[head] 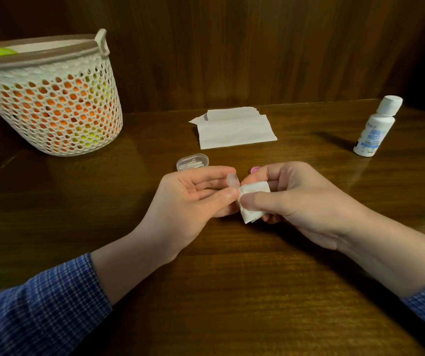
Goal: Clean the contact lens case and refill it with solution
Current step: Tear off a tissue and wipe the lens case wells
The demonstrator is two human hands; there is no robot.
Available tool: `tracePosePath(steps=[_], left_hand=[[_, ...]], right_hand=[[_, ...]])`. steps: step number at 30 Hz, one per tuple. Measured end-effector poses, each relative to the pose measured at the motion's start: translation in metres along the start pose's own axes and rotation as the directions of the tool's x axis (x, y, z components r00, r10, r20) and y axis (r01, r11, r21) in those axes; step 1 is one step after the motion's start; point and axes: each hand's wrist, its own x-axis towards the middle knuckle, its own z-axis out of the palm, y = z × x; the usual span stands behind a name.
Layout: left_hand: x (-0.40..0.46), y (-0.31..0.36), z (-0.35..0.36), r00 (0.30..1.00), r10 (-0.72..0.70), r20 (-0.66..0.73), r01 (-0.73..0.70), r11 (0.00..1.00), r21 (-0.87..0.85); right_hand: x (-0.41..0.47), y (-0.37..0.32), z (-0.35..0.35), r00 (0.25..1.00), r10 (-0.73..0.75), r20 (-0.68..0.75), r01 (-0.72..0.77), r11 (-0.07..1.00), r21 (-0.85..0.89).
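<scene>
Our left hand (196,194) pinches the lens case (232,180), a small clear plastic piece, between thumb and fingers, just above the table (232,278). Our right hand (301,199) holds a folded tissue (253,201) between thumb and fingers and presses it against the case, so the wiping step seems to be in progress. We judge the case to be very light and stiff, and probably slippery if it is wet, so it is better to grip it by its outer edge and leave the hollow free for the tissue. The tissue is soft and weak; it will tear if we rub hard. Just behind the right hand something pink (254,169) shows a little, maybe a cap, but we cannot tell. Near the left hand lies a small clear box (193,162). Farther back a stack of tissues (234,129) lies flat. The solution bottle (376,127) stands upright at the far right with its cap on, well apart from the hands, so refilling is not yet begun. A basket (52,104) stands at the far left.
</scene>
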Motion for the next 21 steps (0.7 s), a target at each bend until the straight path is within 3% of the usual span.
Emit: tracePosePath(steps=[6,10,13,17,21], left_hand=[[0.004,0.003,-0.004,0.985,-0.172,0.03,0.174,0.974,-0.146],[0.007,0.005,-0.009,0.954,-0.257,0.153,0.29,0.921,-0.26],[0.011,0.007,-0.013,0.932,-0.289,0.221,0.347,0.89,-0.297],[0.013,0.008,-0.017,0.923,-0.272,0.273,0.347,0.895,-0.28],[0.011,0.008,-0.017,0.916,-0.233,0.327,0.322,0.913,-0.252]], right_hand=[[-0.003,0.003,-0.003,0.98,-0.197,-0.033,0.181,0.946,-0.268],[-0.009,0.005,-0.004,0.926,-0.375,0.04,0.357,0.841,-0.407],[-0.007,0.003,-0.01,0.897,-0.437,0.072,0.409,0.756,-0.511],[-0.003,0.001,-0.024,0.859,-0.493,0.135,0.5,0.754,-0.426],[0.001,0.005,-0.026,0.83,-0.554,0.073,0.545,0.775,-0.319]])
